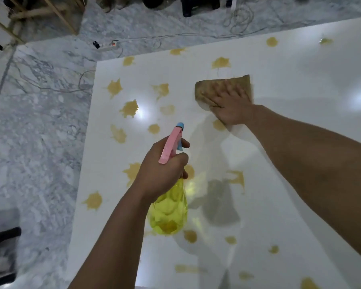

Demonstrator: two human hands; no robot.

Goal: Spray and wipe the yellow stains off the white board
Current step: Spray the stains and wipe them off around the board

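Many yellow stains (130,108) dot the glossy white board (300,84).

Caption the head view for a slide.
Left hand holds a yellow spray bottle while right hand presses a cloth on the stained white board.

Bare white board (300,84) lies beyond the cloth (206,88); the spray bottle (169,213) blocks the near middle

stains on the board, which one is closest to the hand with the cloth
The small round stain just below the right hand, touching its wrist edge. The bigger splat sits clear above the cloth, and the others lie farther left.
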